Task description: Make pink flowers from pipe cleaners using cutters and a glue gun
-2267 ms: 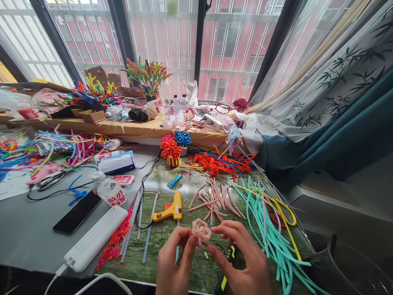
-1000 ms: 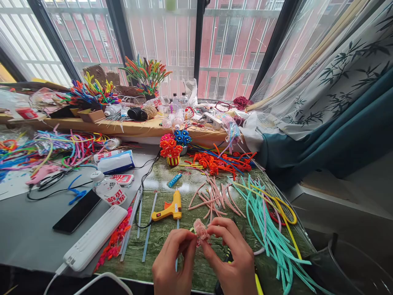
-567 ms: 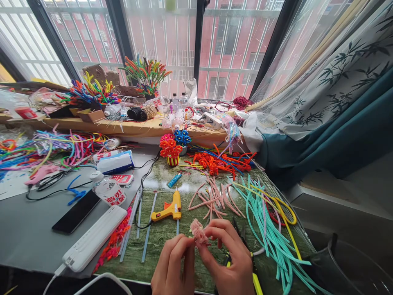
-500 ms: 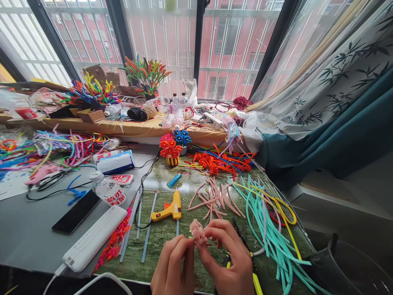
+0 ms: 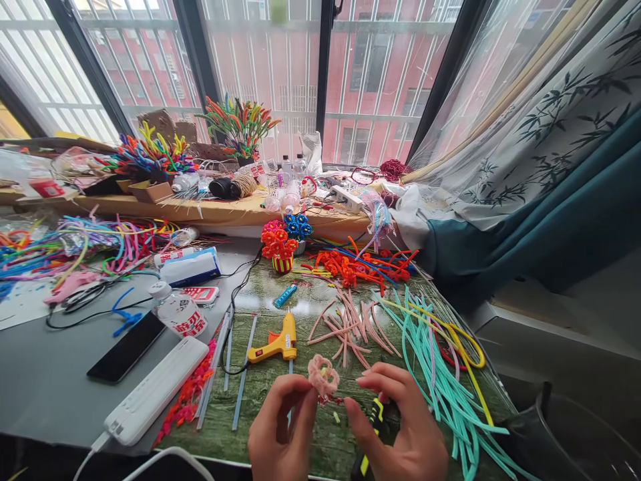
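Note:
Between the thumb and fingers of my left hand (image 5: 283, 427) is a small pink pipe-cleaner flower (image 5: 323, 375), its petals looped around a pale yellow centre. My right hand (image 5: 400, 424) is just to the right of the flower, thumb and fingers apart and holding nothing. Black-and-yellow-handled pliers (image 5: 374, 417) lie partly hidden behind my right hand. A tiny pale yellow piece (image 5: 336, 417) rests on the table between the hands. Beyond the flower are loose pink pipe cleaners (image 5: 350, 324) and a yellow glue gun (image 5: 280, 341).
Turquoise pipe cleaners (image 5: 441, 374) spread along the right side. Clear glue sticks (image 5: 244, 374), a white power strip (image 5: 155, 391), a black phone (image 5: 125, 347) and a plastic bottle (image 5: 180, 312) lie to the left. Finished flowers in a striped pot (image 5: 283, 264) stand at the back.
My right hand has let go of the flower and moved right, its fingers spreading. The flower stays in my left hand and now faces me, its petals more plainly visible.

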Motion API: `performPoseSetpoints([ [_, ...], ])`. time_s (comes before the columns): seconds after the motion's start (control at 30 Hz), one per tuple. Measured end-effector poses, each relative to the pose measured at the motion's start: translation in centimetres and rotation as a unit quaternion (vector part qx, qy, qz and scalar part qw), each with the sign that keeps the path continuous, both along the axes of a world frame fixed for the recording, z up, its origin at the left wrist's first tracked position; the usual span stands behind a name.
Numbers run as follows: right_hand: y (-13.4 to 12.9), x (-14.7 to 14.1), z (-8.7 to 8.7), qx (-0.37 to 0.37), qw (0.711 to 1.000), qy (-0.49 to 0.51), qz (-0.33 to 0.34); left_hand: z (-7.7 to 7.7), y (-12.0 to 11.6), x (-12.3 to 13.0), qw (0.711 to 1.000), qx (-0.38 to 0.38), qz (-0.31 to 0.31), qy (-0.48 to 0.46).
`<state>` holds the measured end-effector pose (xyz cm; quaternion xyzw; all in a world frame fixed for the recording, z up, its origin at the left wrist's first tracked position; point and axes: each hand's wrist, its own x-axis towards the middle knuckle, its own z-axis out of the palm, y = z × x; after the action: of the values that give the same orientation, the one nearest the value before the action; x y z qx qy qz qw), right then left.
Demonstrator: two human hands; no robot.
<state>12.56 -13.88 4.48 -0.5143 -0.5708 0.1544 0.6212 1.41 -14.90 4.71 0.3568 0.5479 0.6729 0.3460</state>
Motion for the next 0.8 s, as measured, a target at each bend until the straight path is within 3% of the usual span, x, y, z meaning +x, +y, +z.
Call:
performPoseSetpoints([
  [0.13,0.2,0.0,-1.4,-0.106,0.991,0.043,0.073,-0.4,0.4,0.5,0.982,-0.041,-0.055,-0.177],
  [0.27,1.1,-1.2,-2.7,-0.152,0.973,0.118,0.129,-1.4,0.8,1.5,0.952,-0.054,-0.096,-0.284],
  [0.6,3.6,-1.5,-2.5,-0.184,0.96,0.134,0.164,-3.4,2.1,0.8,0.953,-0.095,-0.161,-0.24],
  [0.7,6.9,-0.8,-1.3,-0.16,0.978,0.058,0.123,-3.6,2.5,-0.1,0.971,-0.1,-0.147,-0.159],
  [0.77,10.6,-0.5,-0.2,-0.115,0.983,-0.118,0.079,-3.7,2.6,-1.1,0.982,-0.104,-0.122,-0.1],
  [0.8,12.7,-0.5,0.3,-0.088,0.966,-0.234,0.061,-3.8,2.6,-1.7,0.985,-0.106,-0.111,-0.08],
])
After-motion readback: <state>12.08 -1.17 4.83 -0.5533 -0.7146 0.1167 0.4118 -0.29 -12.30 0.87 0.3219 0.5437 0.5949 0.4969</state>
